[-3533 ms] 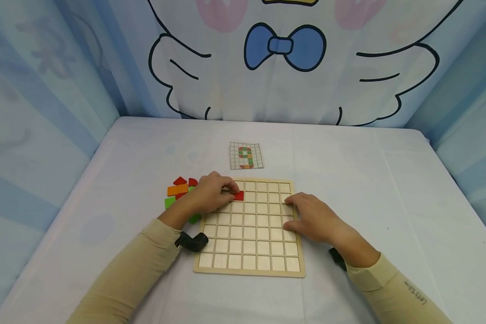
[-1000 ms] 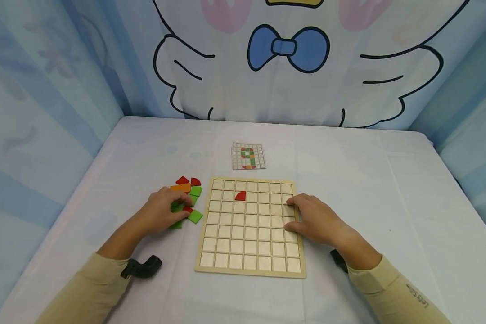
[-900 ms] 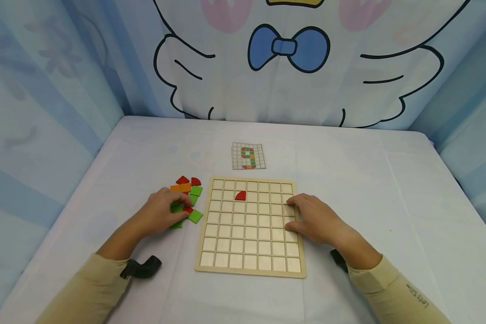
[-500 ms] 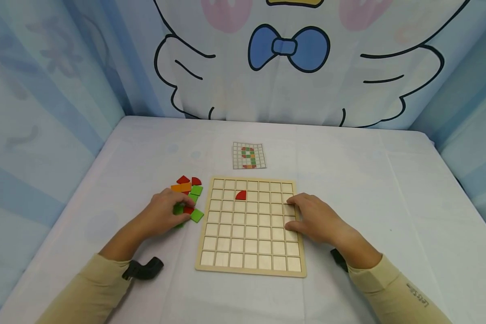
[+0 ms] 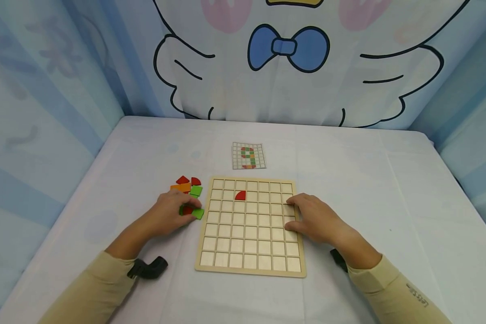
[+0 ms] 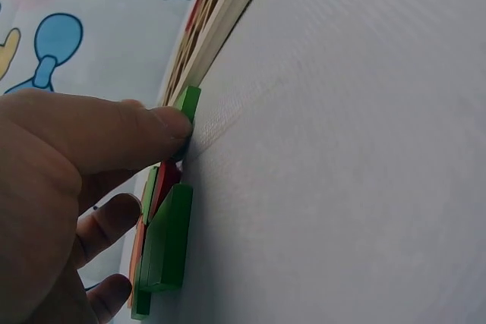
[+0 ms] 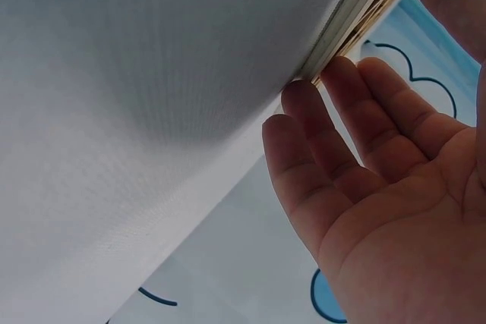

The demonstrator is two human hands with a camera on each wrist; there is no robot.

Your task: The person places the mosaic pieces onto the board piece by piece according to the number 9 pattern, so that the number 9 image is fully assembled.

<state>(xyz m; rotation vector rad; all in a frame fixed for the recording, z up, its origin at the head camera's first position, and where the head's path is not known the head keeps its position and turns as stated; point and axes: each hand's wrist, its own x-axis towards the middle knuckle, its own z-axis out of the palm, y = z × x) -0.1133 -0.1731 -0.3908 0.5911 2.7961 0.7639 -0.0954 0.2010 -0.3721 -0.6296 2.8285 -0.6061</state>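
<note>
"How was the work shared out?"

"By the left hand (image 5: 171, 214), at nine o'clock of the board (image 5: 251, 272), a green tile (image 5: 198, 213) was pinched between thumb and index finger, just beside the rim. The right hand (image 5: 317, 218) was laid spread at the three o'clock edge, with thumb and index fingertip placed over the rim; how firmly the board was pressed could not be told."

"And the tile, how was it judged to handle?"

"As light and stiff, to go by its flat, crisp-edged form, and hardly fragile. It was thought best taken by two opposite side edges (the smooth face might be found a little slippery)."

"What was seen farther out?"

"Beneath the left fingers, a red piece (image 5: 187, 210) was partly hidden. At ten o'clock, an orange tile (image 5: 181, 187) and a red quarter-round (image 5: 195, 181) were clustered. Within the board, toward eleven o'clock, a red quarter piece (image 5: 240, 195) was set in a cell. Beyond, at twelve, a gridded card (image 5: 238, 163) was laid on the white tablecloth (image 5: 348, 180)."
</note>
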